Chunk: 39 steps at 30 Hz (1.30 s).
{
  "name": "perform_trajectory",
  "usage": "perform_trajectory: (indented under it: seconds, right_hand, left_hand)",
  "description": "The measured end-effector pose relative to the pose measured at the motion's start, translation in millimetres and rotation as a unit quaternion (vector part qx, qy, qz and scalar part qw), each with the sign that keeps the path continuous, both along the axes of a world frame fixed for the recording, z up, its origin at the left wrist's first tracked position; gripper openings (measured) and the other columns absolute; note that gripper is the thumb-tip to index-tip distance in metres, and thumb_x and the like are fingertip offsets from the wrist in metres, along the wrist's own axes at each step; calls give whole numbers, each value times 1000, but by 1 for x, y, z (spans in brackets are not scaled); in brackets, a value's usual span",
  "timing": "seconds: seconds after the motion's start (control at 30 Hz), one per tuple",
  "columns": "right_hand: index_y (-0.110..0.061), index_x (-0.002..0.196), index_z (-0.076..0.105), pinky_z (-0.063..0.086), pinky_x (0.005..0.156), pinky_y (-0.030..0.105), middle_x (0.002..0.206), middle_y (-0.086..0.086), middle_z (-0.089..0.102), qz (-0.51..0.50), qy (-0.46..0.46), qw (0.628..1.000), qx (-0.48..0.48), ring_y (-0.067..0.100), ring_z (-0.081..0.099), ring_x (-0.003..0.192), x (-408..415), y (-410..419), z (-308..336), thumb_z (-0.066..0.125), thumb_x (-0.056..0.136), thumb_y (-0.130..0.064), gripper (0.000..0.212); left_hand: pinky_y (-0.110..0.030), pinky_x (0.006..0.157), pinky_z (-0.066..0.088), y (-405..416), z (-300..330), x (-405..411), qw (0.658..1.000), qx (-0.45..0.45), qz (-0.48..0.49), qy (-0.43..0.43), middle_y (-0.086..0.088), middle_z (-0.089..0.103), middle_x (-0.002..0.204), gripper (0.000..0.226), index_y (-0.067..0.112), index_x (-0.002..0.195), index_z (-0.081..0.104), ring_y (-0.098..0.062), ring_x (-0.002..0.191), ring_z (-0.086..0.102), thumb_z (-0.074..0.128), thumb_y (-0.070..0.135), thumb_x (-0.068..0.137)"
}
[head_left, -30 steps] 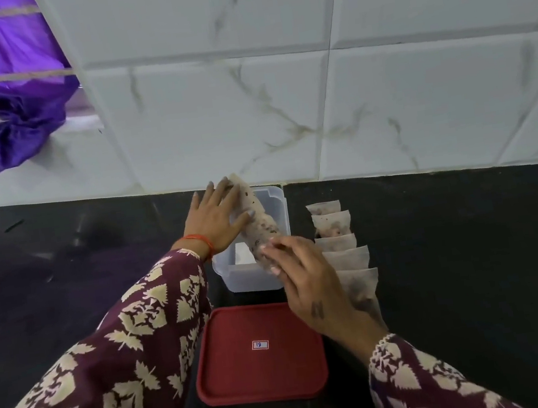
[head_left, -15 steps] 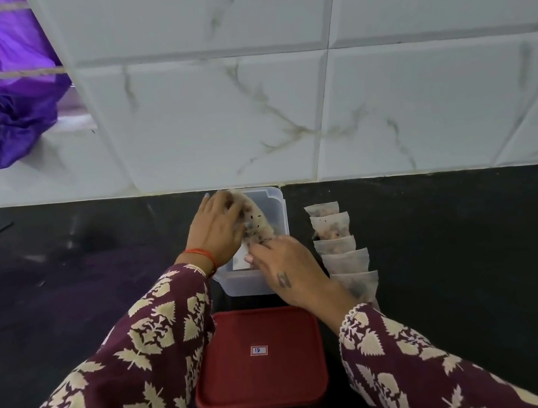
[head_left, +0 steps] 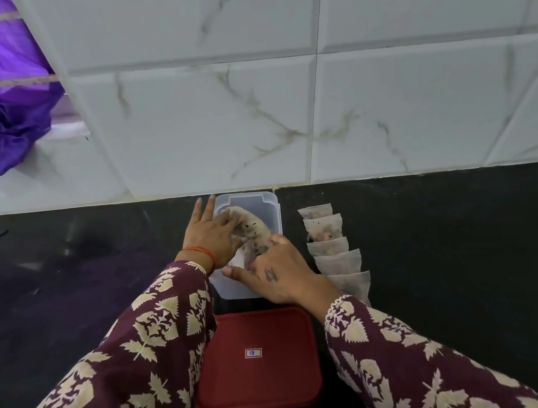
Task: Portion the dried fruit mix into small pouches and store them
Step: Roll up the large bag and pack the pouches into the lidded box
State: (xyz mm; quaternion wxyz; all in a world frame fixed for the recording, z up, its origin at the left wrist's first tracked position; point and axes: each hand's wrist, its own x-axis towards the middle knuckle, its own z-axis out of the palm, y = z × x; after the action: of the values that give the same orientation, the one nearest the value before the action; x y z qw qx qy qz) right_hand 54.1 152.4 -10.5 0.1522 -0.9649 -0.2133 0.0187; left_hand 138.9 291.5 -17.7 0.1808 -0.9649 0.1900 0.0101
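Two hands work a bundle of filled pouches [head_left: 250, 229] into the clear container [head_left: 269, 205] at the back of the counter [head_left: 456, 246]. The left hand [head_left: 211, 234] presses the bundle with loosely spread fingers; the right hand [head_left: 276, 275] grips its near end. The pouches appear light, soft and limp; support both ends. Five more pouches [head_left: 334, 250] lie beside the container, the red lid [head_left: 255, 361] in front.

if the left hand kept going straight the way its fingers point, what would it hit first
Probably the tiled wall: the left hand points away along the clear container's left rim, with only a short strip of black counter before it.
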Motion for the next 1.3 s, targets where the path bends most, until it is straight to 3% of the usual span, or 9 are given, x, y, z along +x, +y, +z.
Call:
perform_trajectory:
  seconds: [0.07, 0.13, 0.23, 0.37, 0.6, 0.73, 0.87, 1.13, 1.3]
  right_hand:
    - [-19, 72, 72, 22, 107, 25, 98, 5, 67, 18, 41, 995, 92, 11, 51, 110, -3, -9, 7, 26, 96, -59, 66]
    - [-24, 70, 68, 40, 85, 21, 78, -1, 65, 8, 71, 974, 214, 2, 54, 79, -10, -22, 17, 48, 97, -39, 37]
    - [-20, 106, 73, 46, 80, 12, 101, -4, 72, -66, 23, 927, 369, -7, 61, 85, -23, -48, 26, 62, 91, -27, 20]
    - [-19, 108, 72, 52, 86, 20, 103, -11, 70, -228, -113, 880, 401, 0, 65, 94, -41, -98, 7, 69, 85, -19, 23]
    - [-17, 113, 68, 53, 83, 33, 108, 2, 65, -310, -77, 932, 172, 17, 62, 97, -66, -142, -38, 68, 84, -18, 29]
    - [-17, 113, 68, 51, 82, 27, 99, 0, 69, -287, -54, 939, 181, 13, 63, 91, -69, -143, -41, 68, 85, -19, 28]
    - [-16, 105, 70, 54, 77, 26, 88, -2, 69, -275, -47, 936, 213, 9, 64, 80, -67, -148, -37, 71, 82, -14, 23]
    - [-21, 100, 70, 53, 75, 29, 98, -5, 64, -213, -67, 955, 197, 9, 62, 85, -40, -158, -29, 70, 82, -15, 19]
    - [-16, 127, 58, 51, 85, 30, 115, 2, 57, -190, -18, 961, 197, 15, 62, 96, -32, -163, -40, 66, 86, -17, 41]
  left_hand:
    - [-50, 118, 1, 3, 1, -2, 995, -93, -13, -33, -4, 40, 149, 52, 24, 138, 47, -33, 145, 14, 31, 51, 96]
    - [-54, 109, 29, 3, 4, -10, 954, -268, -50, -123, -17, 60, 124, 45, 15, 105, 71, -41, 124, 47, 40, 42, 88]
    - [-38, 89, 49, -14, 10, -36, 849, -487, -55, -197, -17, 62, 112, 35, 8, 97, 72, -34, 102, 59, 48, 30, 85]
    - [-24, 87, 47, -70, 16, -94, 748, -637, -107, -150, -10, 61, 110, 29, 5, 107, 68, -19, 99, 58, 53, 19, 87]
    - [-39, 94, 47, -117, -32, -128, 792, -608, 32, 42, -15, 55, 120, 42, 4, 128, 54, -29, 105, 58, 63, 11, 87]
    - [-23, 81, 44, -123, -38, -131, 795, -596, 88, 74, -6, 67, 97, 33, 10, 119, 60, -19, 91, 62, 66, 14, 86]
    - [-27, 82, 50, -124, -39, -135, 767, -621, 143, 75, 9, 61, 75, 24, 13, 106, 64, -11, 78, 60, 70, 12, 83]
    - [-1, 67, 41, -128, -35, -113, 754, -639, 143, 38, 0, 60, 95, 12, 9, 92, 69, -8, 80, 58, 71, 16, 83]
    - [-24, 80, 53, -133, -46, -109, 737, -655, 153, 62, -2, 66, 97, 13, 10, 97, 65, -13, 87, 63, 68, 15, 85]
